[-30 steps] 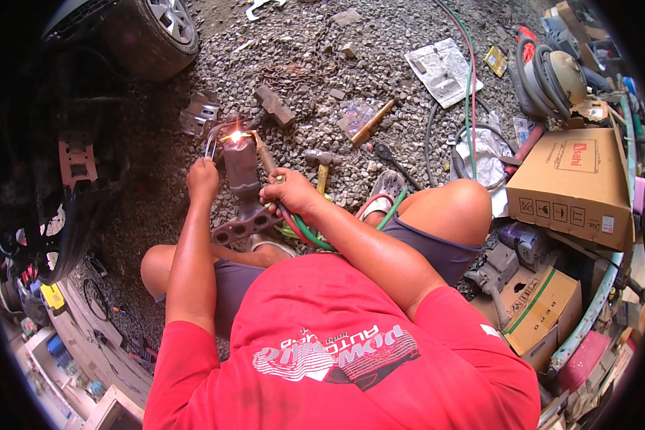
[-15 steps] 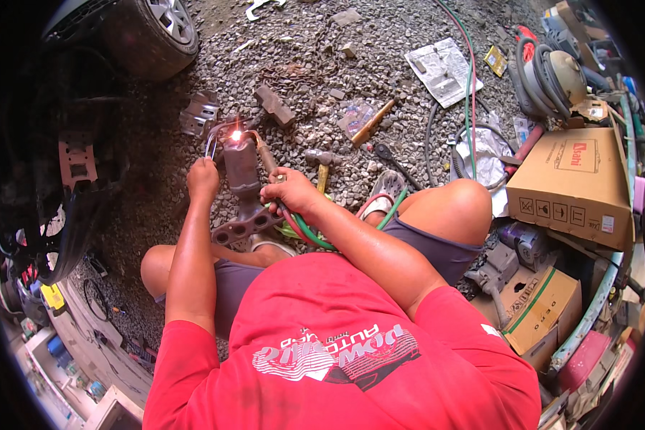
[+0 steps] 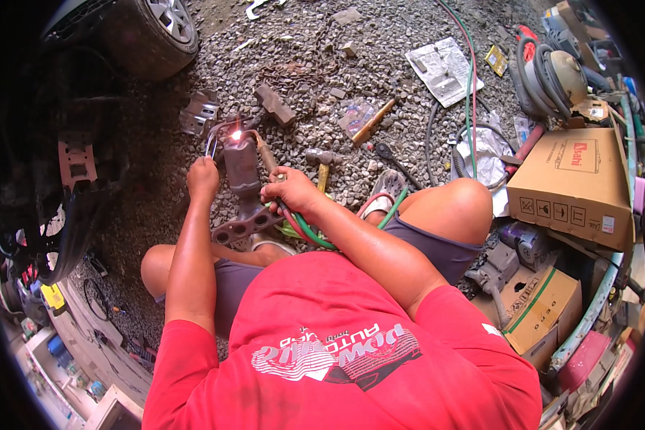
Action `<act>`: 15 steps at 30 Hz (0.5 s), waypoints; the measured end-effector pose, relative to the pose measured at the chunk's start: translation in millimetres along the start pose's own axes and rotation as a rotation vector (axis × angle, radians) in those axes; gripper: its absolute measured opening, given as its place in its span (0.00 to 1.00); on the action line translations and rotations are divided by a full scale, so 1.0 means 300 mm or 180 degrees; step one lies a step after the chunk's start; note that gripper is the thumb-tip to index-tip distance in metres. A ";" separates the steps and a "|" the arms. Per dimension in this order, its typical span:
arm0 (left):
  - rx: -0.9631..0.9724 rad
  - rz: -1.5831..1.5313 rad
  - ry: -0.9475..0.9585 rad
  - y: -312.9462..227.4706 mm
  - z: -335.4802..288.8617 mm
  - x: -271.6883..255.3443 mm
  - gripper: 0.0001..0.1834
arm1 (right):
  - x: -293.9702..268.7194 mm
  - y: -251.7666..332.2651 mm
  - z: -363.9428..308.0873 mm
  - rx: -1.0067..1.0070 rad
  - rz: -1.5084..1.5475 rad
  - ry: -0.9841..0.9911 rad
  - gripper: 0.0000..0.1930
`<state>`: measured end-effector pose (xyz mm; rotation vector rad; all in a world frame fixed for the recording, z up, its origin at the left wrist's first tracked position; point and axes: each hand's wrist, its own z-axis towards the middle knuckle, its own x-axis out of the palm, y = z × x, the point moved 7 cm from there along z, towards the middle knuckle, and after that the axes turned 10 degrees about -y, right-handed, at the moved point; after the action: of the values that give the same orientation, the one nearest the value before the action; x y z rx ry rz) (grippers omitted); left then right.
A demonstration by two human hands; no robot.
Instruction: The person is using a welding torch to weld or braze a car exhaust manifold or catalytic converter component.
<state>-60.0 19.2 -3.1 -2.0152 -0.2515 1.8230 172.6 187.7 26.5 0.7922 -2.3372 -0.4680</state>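
An exhaust manifold (image 3: 242, 172) with a rusty canister-shaped body stands upright between my legs, its flange with round holes at the bottom. At its top end glows a bright flame spot. My right hand (image 3: 292, 192) is closed round a gas torch (image 3: 266, 154), whose bent tip points at that glow; a red hose and a green hose (image 3: 315, 238) run back from it under my forearm. My left hand (image 3: 203, 175), left of the canister, grips a thin bent metal rod (image 3: 212, 145) that reaches up toward the glow. Its far end is lost near the glare.
Beyond the manifold, a hammer (image 3: 323, 166), a ratchet (image 3: 396, 163), a metal block (image 3: 275, 105) and a bent metal plate (image 3: 199, 113) lie on gravel. Cardboard boxes (image 3: 566, 183) stand at right. A car wheel (image 3: 158, 39) and dark car underparts fill the left.
Both hands stay almost where they were, with the rod and torch still at the manifold's top. The glow looks slightly smaller.
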 end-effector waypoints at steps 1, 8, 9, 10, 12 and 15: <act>0.0070 -0.0002 -0.0017 -0.002 0.002 0.000 0.23 | 0.001 -0.001 0.000 0.0025 -0.0025 0.0007 0.16; 0.0030 -0.0041 -0.0022 -0.004 0.000 0.001 0.23 | 0.004 0.004 -0.007 0.0024 -0.0009 0.0020 0.15; 0.0027 -0.0032 -0.0025 -0.007 -0.002 0.000 0.23 | 0.004 0.006 -0.009 0.0011 -0.0011 0.0015 0.15; 0.0022 -0.0022 -0.0032 -0.006 -0.001 -0.003 0.23 | 0.006 0.009 -0.011 -0.0003 -0.0014 0.0015 0.15; 0.0013 -0.0018 -0.0026 -0.005 -0.001 -0.006 0.23 | 0.010 0.014 -0.016 0.0001 -0.0029 0.0031 0.15; 0.0004 -0.0021 -0.0003 -0.009 -0.001 -0.005 0.23 | 0.008 0.014 -0.014 -0.0011 -0.0055 0.0048 0.15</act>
<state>-59.5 21.0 -0.5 -2.0101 -0.2570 1.8198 172.2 189.0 32.8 0.8121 -2.3167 -0.4715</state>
